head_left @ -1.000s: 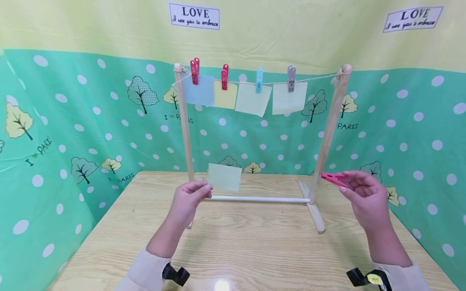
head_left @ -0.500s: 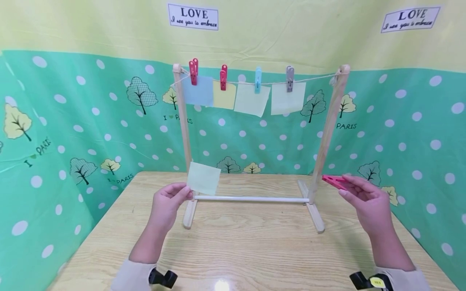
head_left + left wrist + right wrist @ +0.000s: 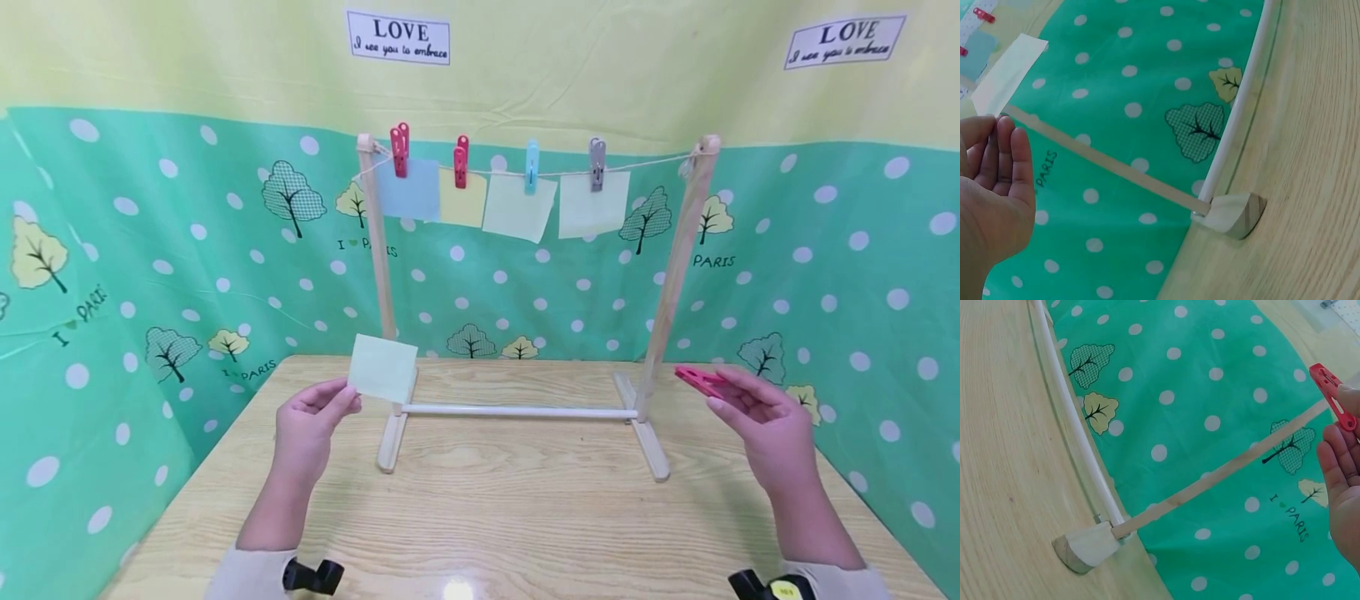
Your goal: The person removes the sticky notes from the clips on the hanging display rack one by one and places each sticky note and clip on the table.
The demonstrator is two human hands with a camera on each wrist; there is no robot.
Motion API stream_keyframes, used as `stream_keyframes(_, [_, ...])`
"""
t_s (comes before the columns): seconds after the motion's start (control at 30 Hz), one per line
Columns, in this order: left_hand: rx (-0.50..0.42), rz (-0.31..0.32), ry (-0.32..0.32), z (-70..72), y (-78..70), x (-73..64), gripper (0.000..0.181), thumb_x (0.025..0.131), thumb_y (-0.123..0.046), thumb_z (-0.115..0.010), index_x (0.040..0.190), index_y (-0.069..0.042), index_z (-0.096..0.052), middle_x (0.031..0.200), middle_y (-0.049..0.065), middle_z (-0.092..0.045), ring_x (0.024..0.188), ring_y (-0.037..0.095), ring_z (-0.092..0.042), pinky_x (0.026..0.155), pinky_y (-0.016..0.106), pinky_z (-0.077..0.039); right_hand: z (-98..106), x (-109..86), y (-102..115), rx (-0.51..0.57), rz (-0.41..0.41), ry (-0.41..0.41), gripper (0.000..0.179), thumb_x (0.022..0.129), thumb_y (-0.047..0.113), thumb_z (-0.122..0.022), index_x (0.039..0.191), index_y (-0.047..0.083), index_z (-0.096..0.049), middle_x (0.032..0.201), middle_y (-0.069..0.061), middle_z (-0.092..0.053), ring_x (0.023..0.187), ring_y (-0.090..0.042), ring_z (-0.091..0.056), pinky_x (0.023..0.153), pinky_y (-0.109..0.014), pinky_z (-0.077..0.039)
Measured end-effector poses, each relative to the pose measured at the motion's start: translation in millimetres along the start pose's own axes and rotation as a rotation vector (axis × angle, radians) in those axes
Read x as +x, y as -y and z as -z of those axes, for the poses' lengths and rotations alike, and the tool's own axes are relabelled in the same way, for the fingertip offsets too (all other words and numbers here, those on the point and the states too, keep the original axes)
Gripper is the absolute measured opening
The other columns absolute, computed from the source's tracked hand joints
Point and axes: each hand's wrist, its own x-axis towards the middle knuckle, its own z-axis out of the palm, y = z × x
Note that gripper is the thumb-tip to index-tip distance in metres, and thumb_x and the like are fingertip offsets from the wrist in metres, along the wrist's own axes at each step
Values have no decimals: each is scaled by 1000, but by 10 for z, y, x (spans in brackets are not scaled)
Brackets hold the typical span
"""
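My left hand [image 3: 307, 429] pinches a pale green paper square [image 3: 382, 367] by its lower left corner, in front of the rack's left post. In the left wrist view the paper [image 3: 1009, 74] stands up from thumb and fingertips. A red clothespin [image 3: 699, 381] is pinched in my right hand [image 3: 772, 429], just right of the right post. The right wrist view shows the clothespin [image 3: 1334, 397] between thumb and fingers. Behind both hands, a string [image 3: 652, 162] carries blue paper [image 3: 408, 192], yellow paper [image 3: 462, 204] and two pale sheets, each under a clothespin.
The wooden rack has a left post [image 3: 381, 258], a right post [image 3: 678, 258] and a white bottom bar [image 3: 517, 411]. Its feet stand on the wood-grain table [image 3: 510, 517]. A green dotted curtain [image 3: 525, 292] hangs close behind and along both sides.
My left hand has moved left with the paper square, from inside the rack to before its left post. The right hand has drifted slightly right, and the clothespin has turned a little.
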Motion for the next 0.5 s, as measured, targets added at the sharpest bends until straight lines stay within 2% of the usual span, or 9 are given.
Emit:
stream_keyframes(0.13, [-13,13,-31,60,10,-5,7,87,-8,-74,95,-6,-74,78,1,-72,72,11,-70,82,24,-56,41,-23,-31,26,-17,-26,41,85,-16,-65,125,-12,-58,116,-1,-69,98,-9,-66,83,-17,-53])
stream_keyframes(0.33, [-23,42,-89,198,64,24,12,85,-9,-76,96,-5,-74,79,2,-73,73,12,-71,82,25,-56,108,-51,-80,63,-57,-76,40,84,-17,-66,122,-6,-64,104,1,-72,93,-8,-68,80,-17,-54])
stream_keyframes(0.5, [-8,69,-143,338,105,48,22,83,-13,-78,103,-4,-74,82,2,-74,75,11,-71,82,22,-56,197,-80,-138,6,-101,-115,40,85,-10,-69,124,-2,-64,106,4,-69,94,-6,-66,81,-14,-53])
